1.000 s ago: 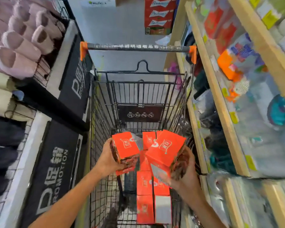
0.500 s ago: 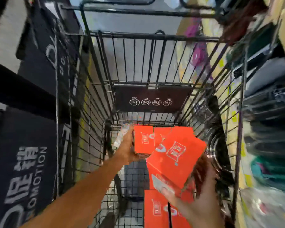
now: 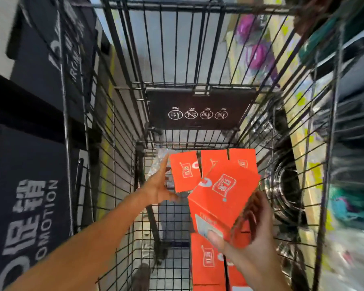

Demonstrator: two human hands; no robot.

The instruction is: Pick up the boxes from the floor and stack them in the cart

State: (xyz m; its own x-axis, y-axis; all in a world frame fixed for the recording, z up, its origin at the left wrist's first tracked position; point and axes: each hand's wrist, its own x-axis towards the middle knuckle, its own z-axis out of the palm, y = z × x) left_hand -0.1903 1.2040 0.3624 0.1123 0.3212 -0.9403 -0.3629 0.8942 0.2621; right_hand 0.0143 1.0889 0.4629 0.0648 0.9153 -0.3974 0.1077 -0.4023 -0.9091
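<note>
R hand [image 3: 248, 246] grips tilted orange box [image 3: 223, 198] over cart [image 3: 118, 164] floor; L hand [image 3: 159, 189], open beside far-row box [image 3: 184, 174], is nearer the free slot.

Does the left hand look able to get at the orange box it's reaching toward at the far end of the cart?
Probably yes: the left hand is open right beside that orange box, inside the cart, with nothing between them.

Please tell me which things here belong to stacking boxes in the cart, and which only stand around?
For the job: orange box in right hand; left hand beside a placed box; boxes below; cart.

Just around: black promotion sign; metal bowls; purple items.
</note>
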